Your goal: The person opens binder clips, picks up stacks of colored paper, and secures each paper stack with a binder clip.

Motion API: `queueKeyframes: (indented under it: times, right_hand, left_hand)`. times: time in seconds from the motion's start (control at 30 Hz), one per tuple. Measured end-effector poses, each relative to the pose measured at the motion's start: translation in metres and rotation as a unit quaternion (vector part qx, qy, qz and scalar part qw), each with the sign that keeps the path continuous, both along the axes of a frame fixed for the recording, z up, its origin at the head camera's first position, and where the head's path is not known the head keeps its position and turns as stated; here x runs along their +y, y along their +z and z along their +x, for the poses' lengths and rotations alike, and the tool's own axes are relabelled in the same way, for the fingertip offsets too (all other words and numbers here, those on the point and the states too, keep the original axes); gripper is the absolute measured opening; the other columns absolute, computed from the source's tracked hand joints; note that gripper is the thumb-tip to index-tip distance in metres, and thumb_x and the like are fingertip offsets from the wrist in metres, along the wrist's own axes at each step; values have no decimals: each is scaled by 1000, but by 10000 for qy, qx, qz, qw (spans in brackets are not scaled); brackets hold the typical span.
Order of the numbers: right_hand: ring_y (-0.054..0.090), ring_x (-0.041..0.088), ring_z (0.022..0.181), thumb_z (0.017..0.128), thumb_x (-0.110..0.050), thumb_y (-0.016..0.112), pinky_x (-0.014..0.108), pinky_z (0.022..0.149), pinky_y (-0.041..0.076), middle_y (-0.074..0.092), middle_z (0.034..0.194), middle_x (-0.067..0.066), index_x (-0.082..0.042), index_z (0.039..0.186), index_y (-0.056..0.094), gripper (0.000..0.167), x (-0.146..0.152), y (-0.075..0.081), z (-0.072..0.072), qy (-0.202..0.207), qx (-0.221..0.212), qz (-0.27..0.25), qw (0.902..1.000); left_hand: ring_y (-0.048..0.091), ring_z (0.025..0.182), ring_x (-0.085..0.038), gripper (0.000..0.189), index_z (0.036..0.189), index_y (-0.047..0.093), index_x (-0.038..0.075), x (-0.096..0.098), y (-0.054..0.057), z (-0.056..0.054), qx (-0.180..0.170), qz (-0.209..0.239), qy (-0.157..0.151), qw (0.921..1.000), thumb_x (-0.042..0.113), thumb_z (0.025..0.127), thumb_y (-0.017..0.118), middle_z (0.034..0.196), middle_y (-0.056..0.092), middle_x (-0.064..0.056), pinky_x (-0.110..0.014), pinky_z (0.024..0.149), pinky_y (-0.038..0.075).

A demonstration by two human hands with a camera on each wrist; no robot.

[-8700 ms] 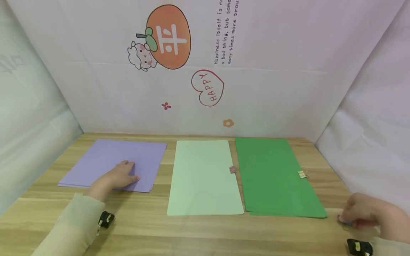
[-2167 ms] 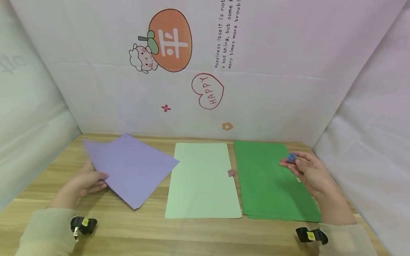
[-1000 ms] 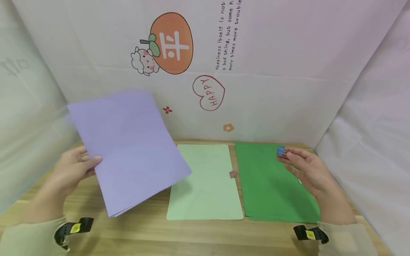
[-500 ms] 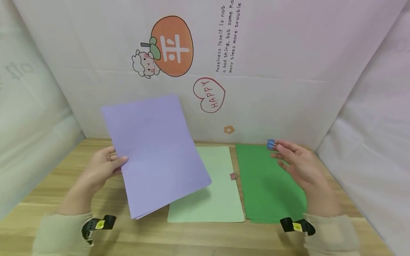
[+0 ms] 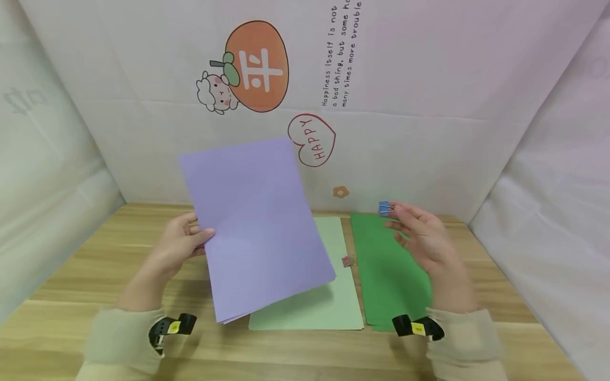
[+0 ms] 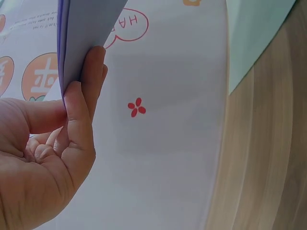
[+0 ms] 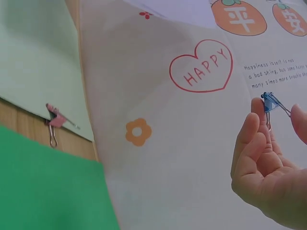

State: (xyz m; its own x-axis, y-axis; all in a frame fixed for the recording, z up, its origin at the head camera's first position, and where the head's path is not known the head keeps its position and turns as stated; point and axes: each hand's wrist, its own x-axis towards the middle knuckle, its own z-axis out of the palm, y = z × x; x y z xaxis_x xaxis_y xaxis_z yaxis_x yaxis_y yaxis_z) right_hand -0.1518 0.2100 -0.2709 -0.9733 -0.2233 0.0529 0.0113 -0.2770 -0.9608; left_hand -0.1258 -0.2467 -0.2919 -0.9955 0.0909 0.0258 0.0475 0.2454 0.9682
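In the head view my left hand (image 5: 178, 246) pinches a thin stack of purple paper (image 5: 257, 227) by its left edge, thumb in front and fingers behind. The stack is raised and tilted, covering part of the light green paper (image 5: 314, 312). The left wrist view shows the purple sheets (image 6: 72, 43) edge-on between thumb and fingers. My right hand (image 5: 426, 238) pinches a blue binder clip (image 5: 384, 208) by its wire handles, held up over the dark green paper (image 5: 391, 286). Seen from the right wrist, the blue clip (image 7: 269, 103) sits between thumb and fingertips.
A pink binder clip (image 5: 348, 261) grips the right edge of the light green stack. The wooden table (image 5: 286, 354) runs back to a printed white cloth (image 5: 405, 153), with more white cloth (image 5: 562, 211) along both sides.
Over the last second the purple stack, lifted off the table earlier, has moved right with my left hand. My right hand has brought the blue clip leftward and slightly up, toward the paper.
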Motion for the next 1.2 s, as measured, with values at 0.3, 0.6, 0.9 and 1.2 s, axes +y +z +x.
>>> queueKeyframes:
  times: [0.3, 0.6, 0.9, 1.2]
  right_hand:
    - [64, 8, 92, 101, -23, 59, 22, 82, 42, 72, 96, -12, -23, 102, 72, 14, -21, 3, -2, -97, -240, 122, 9996]
    - [64, 8, 93, 102, -27, 56, 23, 81, 42, 74, 98, -11, -24, 99, 71, 16, -32, 0, -4, -82, -196, 414, 9989]
    - [64, 5, 89, 101, -29, 58, 25, 84, 41, 73, 90, -12, -23, 96, 72, 16, -33, -6, -5, -27, -134, 620, 9980]
    - [64, 5, 85, 100, -29, 58, 24, 80, 41, 69, 87, -12, -23, 93, 71, 16, -34, -8, -5, -284, -181, 578, 9978]
  left_hand:
    - [70, 78, -4, 46, 145, 42, -5, 19, 5, -4, 82, 189, -52, 9998, 2, 101, 54, 94, 74, 9, -23, 72, 60]
    - [70, 79, -5, 43, 142, 44, -6, 40, 6, -7, 23, 478, -229, 9986, 2, 101, 54, 95, 75, 4, -24, 73, 59]
    - [68, 75, -5, 46, 144, 42, -6, 51, 8, -10, -52, 514, -338, 9981, 0, 100, 54, 90, 75, 5, -24, 72, 59]
    - [71, 77, -7, 48, 145, 42, -6, 56, 12, -17, 61, 488, -503, 9975, -1, 100, 54, 102, 76, -9, -25, 71, 60]
